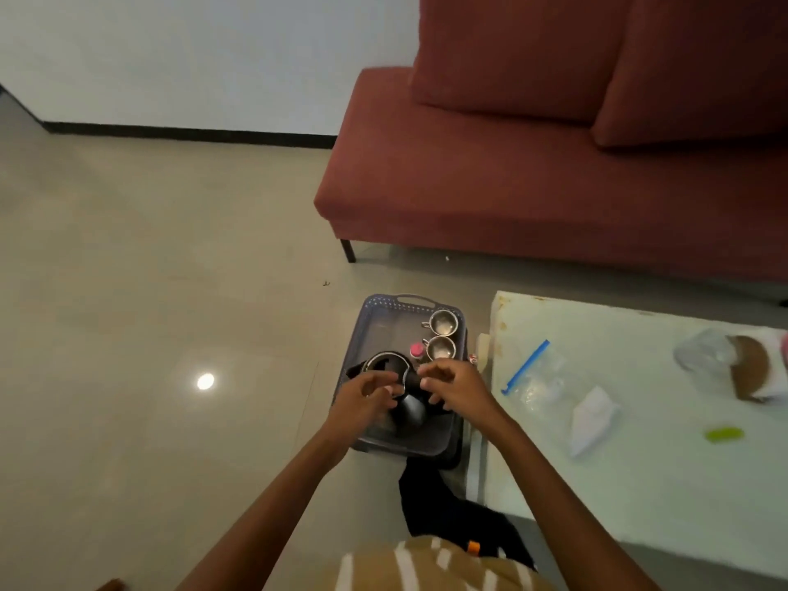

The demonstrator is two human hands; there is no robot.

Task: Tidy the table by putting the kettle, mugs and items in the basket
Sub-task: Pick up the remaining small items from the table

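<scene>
A grey plastic basket [383, 317] stands on the floor to the left of the table. In it are a black kettle [411, 409] with its lid opening upward, two steel mugs [443, 322] [441, 348] along the right wall, and a small pink-capped bottle [416, 349]. My left hand [362, 400] is curled on the kettle's rim. My right hand [454, 383] has its fingertips on the kettle's black handle. Part of the kettle's body is hidden by both hands.
The pale glass table [639, 484] at right holds a blue-sealed zip bag [528, 373], a white folded paper [590, 420], a small green item [722, 433] and a clear bag with something brown [725, 360]. A red sofa [511, 185] stands behind. Black cloth [447, 505] lies below the basket.
</scene>
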